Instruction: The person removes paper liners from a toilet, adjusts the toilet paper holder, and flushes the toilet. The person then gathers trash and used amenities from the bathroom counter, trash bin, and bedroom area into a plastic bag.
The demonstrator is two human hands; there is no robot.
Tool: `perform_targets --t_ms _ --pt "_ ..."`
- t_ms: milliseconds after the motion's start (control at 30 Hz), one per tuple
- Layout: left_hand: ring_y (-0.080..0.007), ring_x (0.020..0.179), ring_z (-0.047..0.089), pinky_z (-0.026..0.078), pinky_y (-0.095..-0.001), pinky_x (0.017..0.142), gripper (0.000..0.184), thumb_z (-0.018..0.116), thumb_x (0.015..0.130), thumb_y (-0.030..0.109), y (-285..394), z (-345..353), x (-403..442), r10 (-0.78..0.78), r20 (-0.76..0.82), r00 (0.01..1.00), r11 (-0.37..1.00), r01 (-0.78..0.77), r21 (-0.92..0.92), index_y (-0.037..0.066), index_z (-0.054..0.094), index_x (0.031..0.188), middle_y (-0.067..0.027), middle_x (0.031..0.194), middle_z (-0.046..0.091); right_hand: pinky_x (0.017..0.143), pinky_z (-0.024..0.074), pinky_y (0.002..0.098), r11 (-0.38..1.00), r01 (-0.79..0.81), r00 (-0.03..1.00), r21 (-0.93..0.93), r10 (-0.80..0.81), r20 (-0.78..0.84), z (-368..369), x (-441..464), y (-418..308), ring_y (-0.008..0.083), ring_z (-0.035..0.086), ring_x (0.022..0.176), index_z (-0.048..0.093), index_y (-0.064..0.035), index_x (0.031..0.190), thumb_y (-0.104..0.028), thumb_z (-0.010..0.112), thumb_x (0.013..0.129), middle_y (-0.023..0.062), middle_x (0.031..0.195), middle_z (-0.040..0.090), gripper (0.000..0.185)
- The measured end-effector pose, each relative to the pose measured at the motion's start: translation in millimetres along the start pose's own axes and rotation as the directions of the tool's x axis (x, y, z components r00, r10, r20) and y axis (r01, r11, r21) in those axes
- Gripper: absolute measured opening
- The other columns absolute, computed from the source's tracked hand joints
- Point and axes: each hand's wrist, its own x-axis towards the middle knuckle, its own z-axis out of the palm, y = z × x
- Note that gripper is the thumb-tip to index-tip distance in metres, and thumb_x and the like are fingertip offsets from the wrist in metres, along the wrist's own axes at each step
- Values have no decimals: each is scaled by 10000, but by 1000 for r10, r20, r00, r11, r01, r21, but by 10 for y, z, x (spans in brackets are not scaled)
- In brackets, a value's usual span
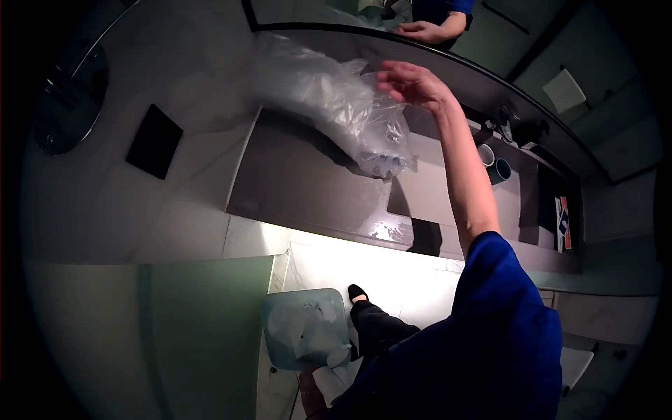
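A large clear plastic bag lies stretched over the back left of the grey counter, partly blurred, with bluish-white items bunched at its lower right end. My right hand is raised at the bag's upper right edge, fingers apart; whether they touch the film is unclear. Low in the view, my left hand is dim and partly cut off, beside the lower rim of a translucent bluish bin. Crumpled pale plastic lies in the bin. The fingers of my left hand are hidden.
Behind the counter, a mirror reflects an arm. Two cups stand near the faucet, right of my forearm. A printed packet is at the far right. A black square lies left, above a green glass panel.
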Motion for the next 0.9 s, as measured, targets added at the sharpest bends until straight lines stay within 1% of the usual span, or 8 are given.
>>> perform_targets --t_ms 67,167,233,367,433,533,700,900 --pt "-251 813 621 489 -355 708 329 613 727 278 11 -14 7 0 2 1000 1000 0 7 44 605 959 -118 912 629 717 545 316 919 104 977 380 -167 136 -302 8 54 270 576 1010 412 -49 1260 -174 539 882 152 1178 529 418" --pt "-250 811 622 489 -355 706 328 614 725 276 20 -31 38 3 9 1000 1000 -3 20 44 606 955 -118 908 630 780 509 309 871 383 922 309 -338 -189 -142 -153 66 272 530 1085 399 -63 1283 -212 531 891 122 1259 475 439" --pt "-250 809 622 490 -356 705 327 615 723 276 50 -49 35 9 7 1000 1000 -9 19 44 607 953 -117 906 630 827 457 297 844 347 890 -410 -434 -141 116 -294 91 201 530 1079 534 -82 1177 -238 575 863 64 1164 557 352" --pt "-250 806 623 490 -356 702 324 618 720 274 48 -34 39 4 5 1000 1000 -4 28 44 608 948 -117 902 631 912 332 466 -71 752 587 -656 -382 714 1394 -608 638 296 455 1146 658 -174 945 -297 718 685 25 1063 598 294" --pt "-249 805 623 490 -356 701 323 619 718 273 93 -6 51 15 11 1000 999 -15 42 44 609 946 -117 900 632 870 310 534 -244 823 476 -513 -196 857 1829 -415 1045 318 311 1255 641 -197 919 -367 699 647 12 1108 542 326" --pt "-249 803 624 491 -356 699 322 620 716 272 100 -10 43 25 17 1000 998 -26 65 44 610 942 -117 897 633 904 286 583 -626 631 647 -458 100 756 2201 209 1474 344 287 1265 645 -191 984 -392 621 706 22 1150 540 344" --pt "-248 799 624 491 -356 696 319 623 712 270 112 -8 54 1 21 1000 997 -3 74 44 612 936 -117 892 634 945 235 642 -507 7 956 -862 -250 155 1792 1483 973 351 378 1211 607 -176 1118 -561 588 690 86 1198 539 576" --pt "-248 795 625 492 -357 692 316 626 708 268 119 -26 112 -20 22 1000 998 18 62 44 614 929 -117 885 636 970 364 356 188 -198 979 -962 93 -183 441 1091 203 326 416 1192 457 27 1240 -677 582 677 196 1264 470 909"
